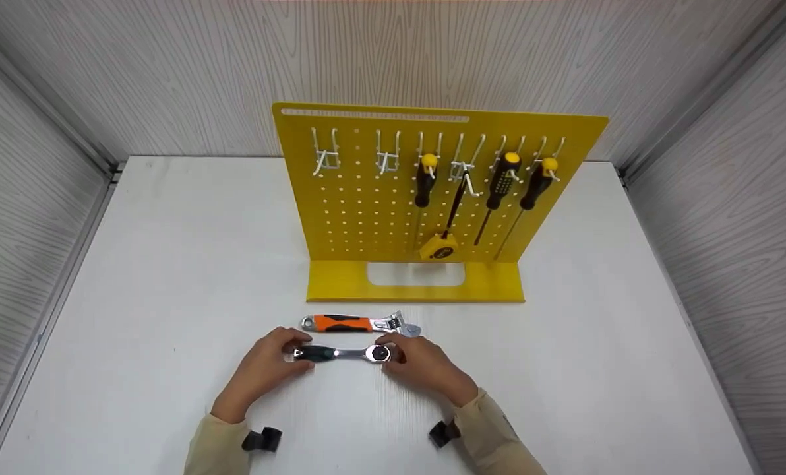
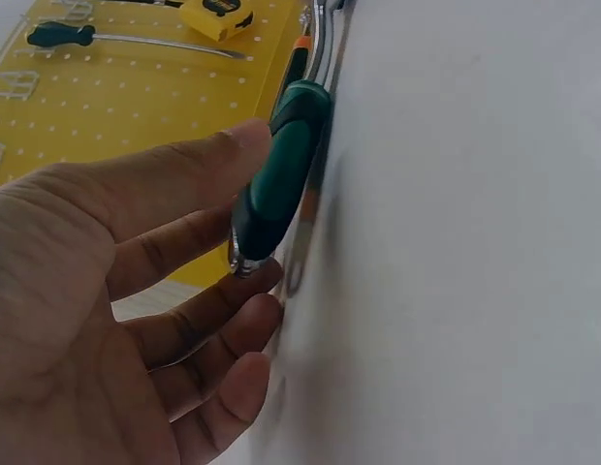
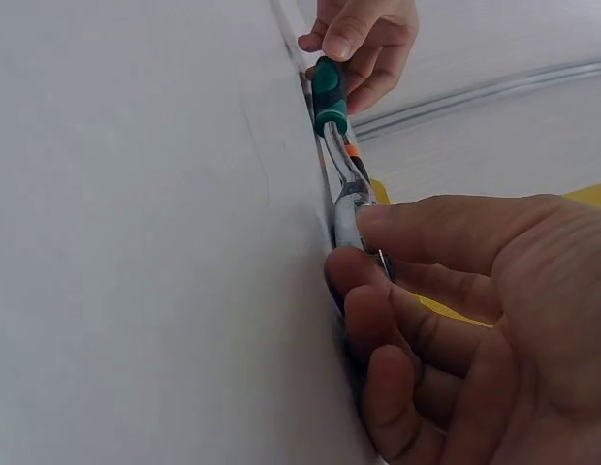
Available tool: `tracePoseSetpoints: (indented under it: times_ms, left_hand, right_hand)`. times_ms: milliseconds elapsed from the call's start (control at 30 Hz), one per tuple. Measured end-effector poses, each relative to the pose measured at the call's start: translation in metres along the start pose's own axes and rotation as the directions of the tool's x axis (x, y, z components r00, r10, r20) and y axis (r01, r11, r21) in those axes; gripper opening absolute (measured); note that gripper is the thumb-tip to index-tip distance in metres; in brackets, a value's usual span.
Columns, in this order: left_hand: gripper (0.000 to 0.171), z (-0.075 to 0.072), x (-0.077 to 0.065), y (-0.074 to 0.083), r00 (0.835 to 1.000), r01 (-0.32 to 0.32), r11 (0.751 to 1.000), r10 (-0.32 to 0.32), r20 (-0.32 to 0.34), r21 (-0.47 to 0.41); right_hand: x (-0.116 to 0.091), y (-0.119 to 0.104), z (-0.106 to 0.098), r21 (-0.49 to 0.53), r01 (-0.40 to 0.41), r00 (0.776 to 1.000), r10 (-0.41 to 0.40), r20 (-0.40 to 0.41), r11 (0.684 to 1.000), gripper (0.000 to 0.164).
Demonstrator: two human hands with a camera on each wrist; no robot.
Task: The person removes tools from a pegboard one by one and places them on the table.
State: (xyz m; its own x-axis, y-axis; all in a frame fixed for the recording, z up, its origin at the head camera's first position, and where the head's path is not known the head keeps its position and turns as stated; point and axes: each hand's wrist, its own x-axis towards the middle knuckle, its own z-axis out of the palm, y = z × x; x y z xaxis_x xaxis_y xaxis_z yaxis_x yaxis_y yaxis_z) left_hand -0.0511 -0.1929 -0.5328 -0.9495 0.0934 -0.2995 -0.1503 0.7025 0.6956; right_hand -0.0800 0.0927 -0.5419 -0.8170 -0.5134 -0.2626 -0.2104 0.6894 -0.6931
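A ratchet wrench (image 1: 349, 354) with a green and black handle lies crosswise between both hands, its round head to the right. My left hand (image 1: 269, 364) pinches the handle's end between thumb and fingers; the left wrist view shows the thumb on the green grip (image 2: 286, 170), the lower fingers loosely bent. My right hand (image 1: 429, 368) pinches the head, and its thumb covers part of the metal in the right wrist view. Just beyond, an adjustable wrench (image 1: 343, 323) with an orange and black handle rests on the table, its jaw end close to my right fingers.
Behind the wrenches stands a yellow pegboard (image 1: 366, 218) on a flat base. Several screwdrivers (image 1: 504, 181) and a yellow tape measure (image 1: 440, 248) hang from its right hooks; two hooks (image 1: 385, 161) at the left are bare. Pale walls enclose the white table (image 1: 188, 264).
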Motion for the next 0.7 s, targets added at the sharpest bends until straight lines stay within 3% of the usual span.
tracePoseSetpoints:
  times_ms: [233, 333, 500, 700]
  left_hand:
    - [0.041, -0.017, -0.005, 0.0, 1.0, -0.024, 0.998, 0.025, 0.017, -0.055]
    - [0.043, -0.025, -0.006, -0.001, 1.0, -0.002, 0.997, 0.003, 0.012, -0.077]
    - [0.045, -0.034, -0.004, 0.002, 1.0, 0.005, 0.997, -0.007, -0.029, -0.077]
    - [0.043, -0.029, 0.001, 0.009, 0.993, -0.05, 0.985, 0.031, -0.116, -0.164]
  right_hand:
    - [-0.006, 0.013, -0.008, 0.156, 0.083, 0.996, -0.085, 0.01, 0.984, 0.034]
    - [-0.008, 0.021, -0.015, 0.223, 0.099, 0.995, -0.1, -0.01, 0.97, 0.032]
    - [-0.008, 0.029, -0.029, 0.277, 0.108, 0.993, -0.09, -0.079, 0.955, 0.031]
    - [-0.008, 0.032, -0.042, 0.368, 0.09, 0.982, -0.02, -0.19, 0.925, 0.035]
